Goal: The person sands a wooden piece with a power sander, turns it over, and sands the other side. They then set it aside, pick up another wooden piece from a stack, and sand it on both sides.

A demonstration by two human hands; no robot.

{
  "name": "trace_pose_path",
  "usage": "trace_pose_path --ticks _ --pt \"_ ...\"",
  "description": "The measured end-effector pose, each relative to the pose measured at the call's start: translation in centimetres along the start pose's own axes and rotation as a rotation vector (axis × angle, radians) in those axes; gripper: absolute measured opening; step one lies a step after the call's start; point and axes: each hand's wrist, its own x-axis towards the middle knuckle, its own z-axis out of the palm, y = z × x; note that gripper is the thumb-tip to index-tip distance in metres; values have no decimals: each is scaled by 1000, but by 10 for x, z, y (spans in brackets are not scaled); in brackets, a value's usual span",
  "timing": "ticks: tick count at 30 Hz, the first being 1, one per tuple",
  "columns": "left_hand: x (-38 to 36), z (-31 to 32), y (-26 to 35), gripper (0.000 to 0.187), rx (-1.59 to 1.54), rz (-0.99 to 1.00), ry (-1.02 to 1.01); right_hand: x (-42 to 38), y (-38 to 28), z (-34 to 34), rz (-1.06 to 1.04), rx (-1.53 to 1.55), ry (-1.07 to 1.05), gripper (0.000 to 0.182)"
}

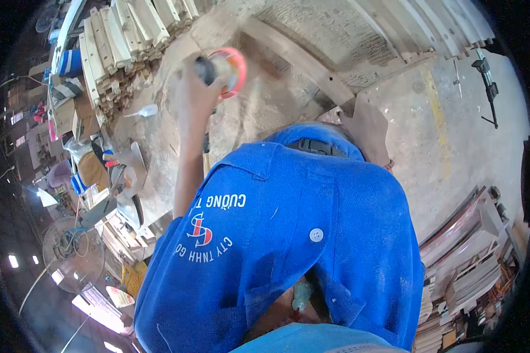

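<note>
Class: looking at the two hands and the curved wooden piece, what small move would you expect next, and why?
Probably lower the sander, gripped in the left hand, onto the curved wooden piece; the right hand rests on that piece's near end.

- Curved workpiece [303,59]: bare wood, unfinished, matt, coated with pale dust.
- Tool [224,69] gripped in the left hand [188,97]: dark matt body, apparently plastic or rubber; the round red-orange part is seen as smooth plastic with a slight sheen.
- Right hand [368,126]: laid on the wood, dusted matt.
- Work shirt [288,235]: blue woven cloth, matt, creased, with printed white and red lettering and one smooth pale plastic button.
- Stacked slats [132,35]: raw wood, light, rough-sawn at the ends.
- Floor [453,135]: concrete, grey, matt, dusty.
- Fan guard [73,256]: thin metal wire.
- Clamp [489,82]: dark metal, dull.
</note>
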Motion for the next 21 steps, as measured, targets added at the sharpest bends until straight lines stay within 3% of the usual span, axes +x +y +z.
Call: trace_pose_path --ticks 6,7,11,13,18,20,21 --pt "-22 17 123 61 -43 354 -191 4 -5 -4 84 75 -43 20" --pt "-24 25 134 58 -25 445 -199 4 -7 -7 118 68 -76 19" --pt "-14 39 141 52 -45 502 -239 2 0 -5 126 125 -96 19" --pt "25 34 128 46 -22 435 -140 2 7 2 64 184 -31 19" --pt "71 -1 133 52 -153 -24 -300 3 6 5 42 109 0 19" --pt "70 42 103 52 -105 353 -109 2 3 5 60 116 -34 19" --pt "48 37 121 51 29 360 -149 3 0 3 83 94 -39 19"
